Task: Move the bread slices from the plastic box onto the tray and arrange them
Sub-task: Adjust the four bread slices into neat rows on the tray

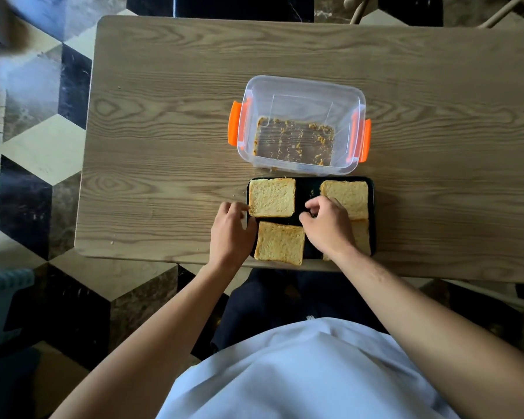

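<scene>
The head camera looks straight down on a pale wood-grain rectangular table [170,122] with a dark rectangular tray [307,189] at its near edge. The left hand [230,234] lies at the tray's left rim, palm down, fingers loosely spread; its fingertips [242,207] reach the near-left corner of a square, golden-crusted bread slice [272,197] lying flat just beyond them. They touch or nearly touch that corner, but nothing is pinched between them. Just to the right of this hand's knuckles lies a second square bread slice [280,243], slightly turned, its near edge hanging over the tray's front rim.

The right hand [327,226] hovers over the tray's middle, fingers curled inward with thumb and forefinger drawn close together; whether they pinch anything cannot be told, as the dark tray floor hides whatever is between them. Just beyond and to the right of this hand sits a third square bread slice [350,196] in the far-right corner. Under the wrist and to its right, a fourth bread slice [362,237] shows only as a strip, mostly covered by the hand.

Beyond both hands, just past the tray's far rim, stands a clear rectangular plastic box [303,89] with orange side latches [234,122], holding only crumbs [294,137] on its floor. All four visible slices are on the tray. A pale shirt [300,373] fills the lower view.
</scene>
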A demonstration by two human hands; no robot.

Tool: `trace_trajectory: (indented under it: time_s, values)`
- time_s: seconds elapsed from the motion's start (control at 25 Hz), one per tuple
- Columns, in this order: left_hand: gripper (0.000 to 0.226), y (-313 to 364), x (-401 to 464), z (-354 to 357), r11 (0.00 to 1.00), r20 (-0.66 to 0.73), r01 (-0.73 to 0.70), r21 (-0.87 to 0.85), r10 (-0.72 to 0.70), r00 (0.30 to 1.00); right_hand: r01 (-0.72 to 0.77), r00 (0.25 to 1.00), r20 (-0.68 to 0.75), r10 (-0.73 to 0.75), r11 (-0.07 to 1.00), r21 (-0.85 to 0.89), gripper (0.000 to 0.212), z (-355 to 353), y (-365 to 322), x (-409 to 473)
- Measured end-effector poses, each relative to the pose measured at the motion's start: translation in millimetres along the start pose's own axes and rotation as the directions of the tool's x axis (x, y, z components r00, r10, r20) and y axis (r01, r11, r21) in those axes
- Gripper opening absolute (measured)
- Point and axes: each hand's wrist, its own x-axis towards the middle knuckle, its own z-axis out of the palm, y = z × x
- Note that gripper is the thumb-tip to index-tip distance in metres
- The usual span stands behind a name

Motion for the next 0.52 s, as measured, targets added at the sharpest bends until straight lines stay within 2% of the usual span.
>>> trace_trajectory:
  time_s: [0.12,0.2,0.32,0.4,0.52]
  values:
    - [0.004,-9.6,-27.1,-2.9,0.999,0.06,0.005,0.041,-0.008,0.998,-0.045,0.984,0.162,0.077,0.981,-0.191,0.019,-6.3,15.3,-15.9]
    - [0.007,-9.8,-36.7,0.2,0.999,0.072,0.018,0.05,-0.022,0.997,-0.043,0.972,0.218,0.091,0.975,-0.216,0.022,-2.9,18.7,-24.3]
    - [0.023,-4.9,-37.0,7.8,0.996,0.107,0.039,0.077,-0.047,0.993,-0.064,0.969,0.23,0.094,0.989,-0.135,0.029,5.0,17.8,-30.5]
    - [0.027,0.1,-35.8,12.7,0.994,0.123,0.068,0.088,-0.078,0.989,-0.105,0.967,0.228,0.118,0.992,-0.07,0.033,7.7,15.2,-30.7]
    - [0.033,9.7,-35.9,15.9,0.984,0.094,0.179,0.003,-0.178,0.979,-0.152,0.963,0.233,0.137,0.987,0.045,0.033,7.4,12.8,-29.1]
